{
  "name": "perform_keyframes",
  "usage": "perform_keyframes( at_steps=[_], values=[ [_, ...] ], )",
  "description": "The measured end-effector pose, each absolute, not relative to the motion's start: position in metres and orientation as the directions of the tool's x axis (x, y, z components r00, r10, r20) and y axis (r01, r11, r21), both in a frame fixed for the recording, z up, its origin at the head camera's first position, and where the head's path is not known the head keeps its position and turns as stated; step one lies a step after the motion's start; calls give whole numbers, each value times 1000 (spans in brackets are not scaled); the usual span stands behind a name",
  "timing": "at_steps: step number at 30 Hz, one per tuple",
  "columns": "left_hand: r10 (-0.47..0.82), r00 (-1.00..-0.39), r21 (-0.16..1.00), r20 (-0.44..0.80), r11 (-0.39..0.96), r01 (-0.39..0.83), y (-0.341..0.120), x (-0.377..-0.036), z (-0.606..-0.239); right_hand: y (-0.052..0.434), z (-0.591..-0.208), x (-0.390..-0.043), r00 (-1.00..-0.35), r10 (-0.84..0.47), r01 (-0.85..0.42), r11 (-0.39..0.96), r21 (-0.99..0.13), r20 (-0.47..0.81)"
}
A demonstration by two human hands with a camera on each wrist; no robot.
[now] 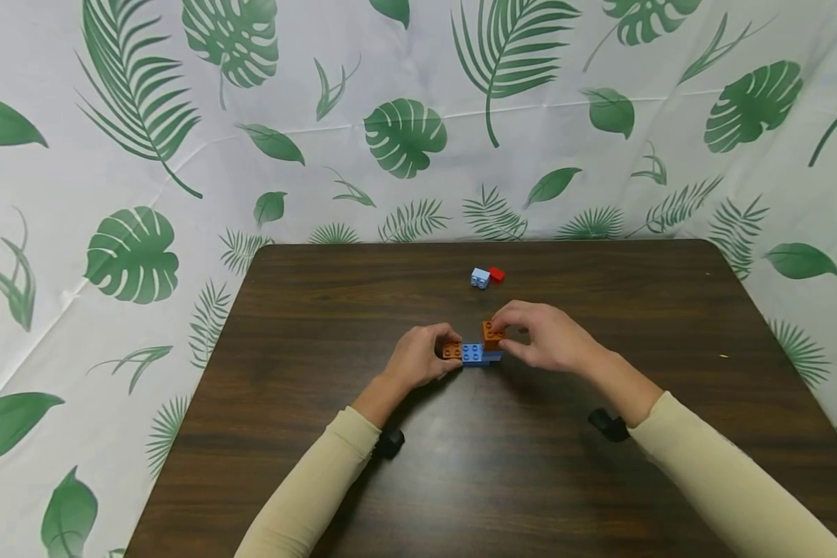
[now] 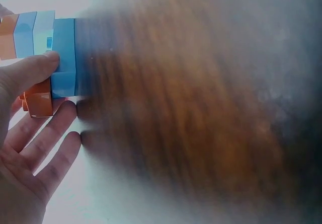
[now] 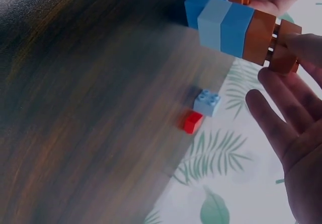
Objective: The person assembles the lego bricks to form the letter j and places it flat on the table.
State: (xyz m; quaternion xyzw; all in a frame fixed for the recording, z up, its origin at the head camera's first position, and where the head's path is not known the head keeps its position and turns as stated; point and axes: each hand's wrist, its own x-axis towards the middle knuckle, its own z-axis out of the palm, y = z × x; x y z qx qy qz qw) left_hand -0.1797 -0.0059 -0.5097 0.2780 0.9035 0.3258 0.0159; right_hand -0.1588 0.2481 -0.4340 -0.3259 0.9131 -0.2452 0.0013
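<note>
My right hand (image 1: 547, 339) pinches an orange toy brick (image 3: 283, 58) between thumb and fingers. In the right wrist view this brick is over the top of a short stack, with studs showing in a narrow gap. The stack has another orange brick (image 3: 258, 36), a blue one (image 3: 235, 30) and a pale blue one (image 3: 212, 25). These stand at the right end of a longer blue brick (image 2: 64, 58). At its left end sits a further orange brick (image 1: 452, 350), which my left hand (image 1: 418, 358) grips together with the blue base.
Behind the build, a loose pale blue brick (image 1: 480, 278) lies beside a small red brick (image 1: 497, 274). All stand on a dark wood-grain table (image 1: 363, 287). A white cloth with green leaves (image 1: 404, 201) hangs along its far edge.
</note>
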Motion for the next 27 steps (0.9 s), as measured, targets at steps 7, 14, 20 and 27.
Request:
perform_keyframes(
  at_steps=[7,14,20,27],
  values=[
    [507,-847,594,158,637,492,-6,-179,-509,247,-432,-157,-772,-603,-626,665,-407,200],
    [508,-849,600,143,638,483,-6,-180,-508,247,-432,-158,-782,-596,-609,671,-422,181],
    [509,-849,595,141,642,484,-5,-180,-508,247,-431,-159,-788,-592,-601,678,-424,171],
    [510,-847,590,152,641,492,-5,-180,-507,245,-429,-159,-794,-589,-594,698,-401,152]
  ],
)
